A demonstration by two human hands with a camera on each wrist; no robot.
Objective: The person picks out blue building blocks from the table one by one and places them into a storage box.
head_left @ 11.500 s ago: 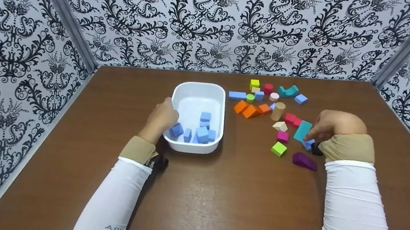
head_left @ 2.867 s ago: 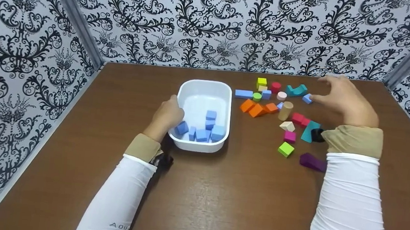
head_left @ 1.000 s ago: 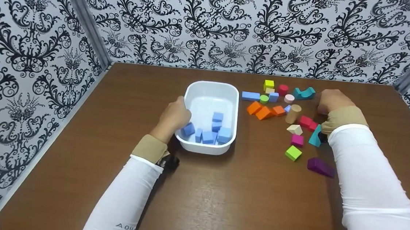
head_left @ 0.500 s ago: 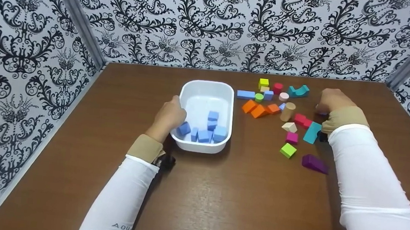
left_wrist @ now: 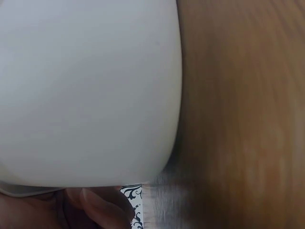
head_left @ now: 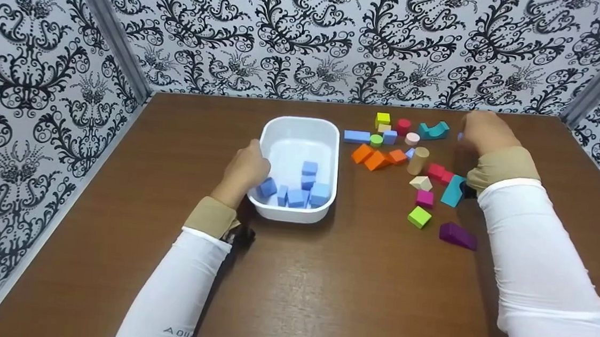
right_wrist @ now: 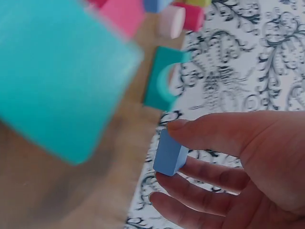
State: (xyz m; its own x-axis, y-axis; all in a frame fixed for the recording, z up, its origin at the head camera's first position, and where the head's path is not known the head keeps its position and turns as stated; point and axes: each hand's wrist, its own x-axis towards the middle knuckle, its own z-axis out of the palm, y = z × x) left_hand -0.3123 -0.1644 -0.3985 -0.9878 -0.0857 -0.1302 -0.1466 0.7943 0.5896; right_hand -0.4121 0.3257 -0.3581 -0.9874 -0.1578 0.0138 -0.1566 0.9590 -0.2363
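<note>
- Head view: The left hand grips the left rim of a white tub, fingers curled on it. The tub stands on a brown wooden table, and blue blocks lie in its near half.
- Head view, farther right: The right hand is near the table's back edge, with only a sliver of a small blue block showing at its fingers.
- Head view, between tub and right arm: Loose shapes lie on the table. Toward the back are a yellow cube, a red cylinder, a teal arch and a blue plank. Nearer are orange blocks, a tan cylinder, a magenta cube, a lime block, a teal slab and a purple wedge.
- Left wrist view: The tub's smooth outer wall fills the left, with table grain at right. Fingers show at the bottom, by the rim; the tub hides part of the grip.
- Right wrist view: Thumb and fingertips pinch the small blue block from opposite sides. It shows against black-and-white patterned wallpaper, apart from the teal arch. The teal slab looms blurred at upper left.
</note>
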